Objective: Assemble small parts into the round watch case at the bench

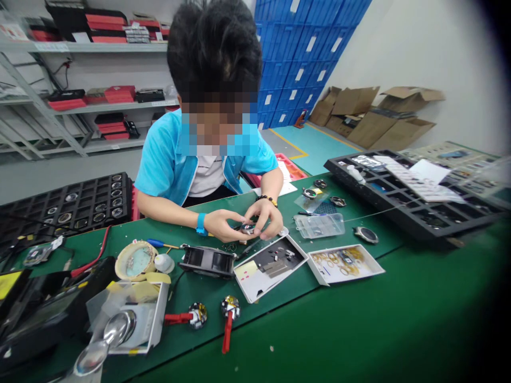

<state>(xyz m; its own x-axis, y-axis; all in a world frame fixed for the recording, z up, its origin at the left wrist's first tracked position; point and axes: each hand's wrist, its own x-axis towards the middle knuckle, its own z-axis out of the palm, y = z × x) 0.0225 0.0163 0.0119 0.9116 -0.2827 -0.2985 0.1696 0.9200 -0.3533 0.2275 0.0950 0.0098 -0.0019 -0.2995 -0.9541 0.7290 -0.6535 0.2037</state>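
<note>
Neither of my hands is in view. Across the green table (359, 314), another person's two hands pinch a small dark device part with a pale spot (247, 229). On the near side lie two round electronic modules, one on the left (198, 315) and one on the right (230, 306), each with a red strip attached. A white box of small metal parts (249, 282) stands below the co-worker's hands. Beside it is a white box with yellow bands (369, 270).
A black fan-like unit (207, 260), a tape roll (118, 265) and a blue-handled screwdriver (156, 243) lie at centre left. Shiny metal spoon-like pieces (91, 357) lie at lower left. A black compartment tray (423, 226) and a round watch case (366, 234) sit on the right.
</note>
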